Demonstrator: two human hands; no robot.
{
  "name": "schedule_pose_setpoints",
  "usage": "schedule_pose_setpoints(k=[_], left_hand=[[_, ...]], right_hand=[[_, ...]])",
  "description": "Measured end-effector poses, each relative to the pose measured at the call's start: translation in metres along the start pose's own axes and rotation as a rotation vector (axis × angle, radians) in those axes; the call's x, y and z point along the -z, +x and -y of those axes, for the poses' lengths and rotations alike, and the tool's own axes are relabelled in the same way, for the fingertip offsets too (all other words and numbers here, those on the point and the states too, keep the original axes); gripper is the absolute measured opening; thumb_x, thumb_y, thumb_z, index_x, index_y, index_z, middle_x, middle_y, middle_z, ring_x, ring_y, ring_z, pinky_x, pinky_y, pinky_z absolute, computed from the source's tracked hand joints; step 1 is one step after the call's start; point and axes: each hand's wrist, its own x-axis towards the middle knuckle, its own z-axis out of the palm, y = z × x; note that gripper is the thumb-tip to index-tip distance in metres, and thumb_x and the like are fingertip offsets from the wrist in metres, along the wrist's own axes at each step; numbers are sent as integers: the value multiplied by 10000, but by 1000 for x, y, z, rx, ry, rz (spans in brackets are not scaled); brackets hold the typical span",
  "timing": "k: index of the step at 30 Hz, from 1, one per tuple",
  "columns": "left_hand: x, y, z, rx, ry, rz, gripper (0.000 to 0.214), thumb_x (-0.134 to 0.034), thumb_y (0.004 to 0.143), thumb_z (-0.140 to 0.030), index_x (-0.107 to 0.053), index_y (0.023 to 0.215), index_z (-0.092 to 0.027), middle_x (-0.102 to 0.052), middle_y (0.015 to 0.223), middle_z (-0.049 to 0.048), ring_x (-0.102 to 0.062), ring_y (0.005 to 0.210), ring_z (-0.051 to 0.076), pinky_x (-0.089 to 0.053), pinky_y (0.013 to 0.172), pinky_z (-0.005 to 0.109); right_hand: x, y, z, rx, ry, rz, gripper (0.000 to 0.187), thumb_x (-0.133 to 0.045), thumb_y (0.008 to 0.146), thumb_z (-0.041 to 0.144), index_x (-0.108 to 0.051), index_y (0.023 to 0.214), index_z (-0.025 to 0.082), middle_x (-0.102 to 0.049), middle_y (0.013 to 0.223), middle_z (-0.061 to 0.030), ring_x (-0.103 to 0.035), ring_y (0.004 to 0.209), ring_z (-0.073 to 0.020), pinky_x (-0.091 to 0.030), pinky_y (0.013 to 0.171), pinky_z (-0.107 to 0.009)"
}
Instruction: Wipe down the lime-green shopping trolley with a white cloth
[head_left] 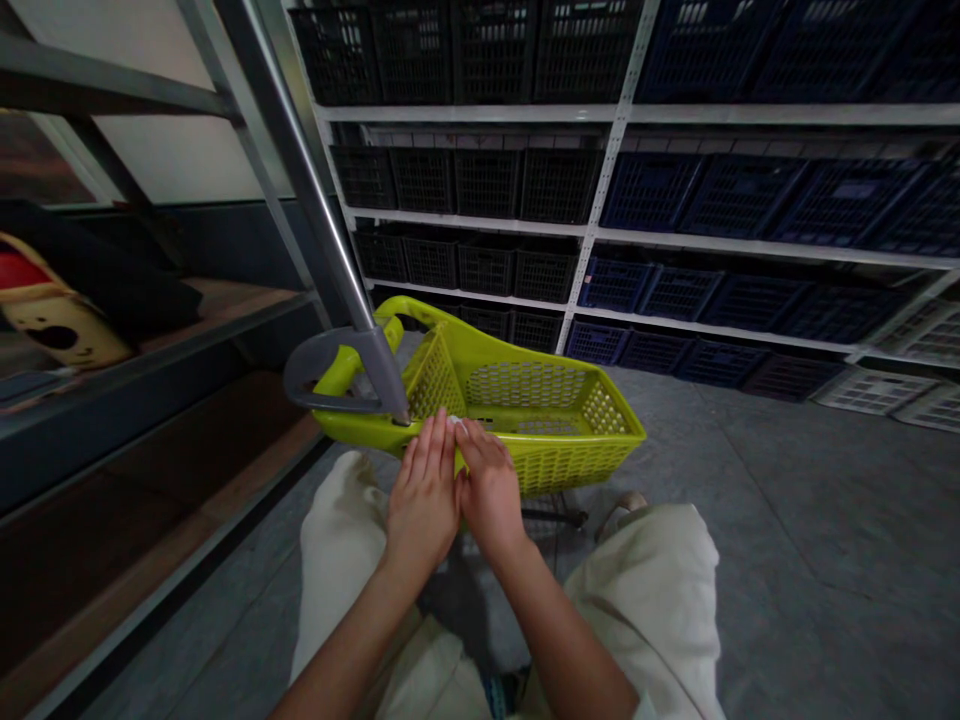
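A lime-green plastic shopping cart (555, 455) stands before my knees, its meshed basket pointing right. My left hand (426, 480) lies against the near rim, fingers stretched out flat and close together. Beside it, touching it, my right hand (487, 475) has its fingers bent over the rim. A small white thing (454, 421) shows between the fingertips of both hands, at the right index finger; most of it is covered, so its kind is unclear. A grey looped bracket (337, 370) with a metal pole (322, 210) rises from the cart's handle end.
White racks (592, 240) with rows of black crates (487, 185) and blue crates (720, 200) line the far side. At left, a shelf unit (247, 330) holds a yellow and red bag (64, 315). Grey floor (787, 540) extends to the right.
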Motion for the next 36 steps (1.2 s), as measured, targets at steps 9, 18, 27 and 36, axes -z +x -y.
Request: schedule_pose_setpoints(k=[9, 18, 27, 36], left_hand=[[3, 1, -1, 6, -18, 14, 705, -393, 998, -300, -111, 1596, -58, -217, 1661, 145, -250, 1531, 280, -254, 1231, 450], [2, 1, -1, 3, -16, -7, 706, -385, 994, -275, -88, 1598, -63, -226, 1657, 149, -263, 1527, 282, -239, 1234, 444], [4, 1, -1, 7, -26, 9, 697, -399, 993, -293, -133, 1592, -56, -229, 1657, 144, -264, 1527, 280, -258, 1225, 444], [2, 0, 0, 6, -37, 12, 678, -394, 995, -289, -170, 1583, -37, -222, 1660, 148, -256, 1529, 284, -254, 1228, 448]], right_hand=[[20, -31, -70, -133, -82, -31, 821, -341, 687, -79, -536, 1436, 191, -571, 1466, -77, -481, 1407, -184, -287, 1239, -477], [8, -14, -25, -75, -51, 29, 809, -369, 687, -73, -517, 1452, 147, -571, 1463, -100, -477, 1411, -207, -325, 1229, -460], [17, -25, -53, -70, -82, 44, 893, -342, 655, -88, -470, 1491, 199, -526, 1510, -62, -413, 1457, -182, -263, 1253, -482], [28, -33, -77, -239, -161, -50, 803, -348, 693, -85, -568, 1414, 192, -606, 1427, -98, -504, 1392, -214, -290, 1230, -507]])
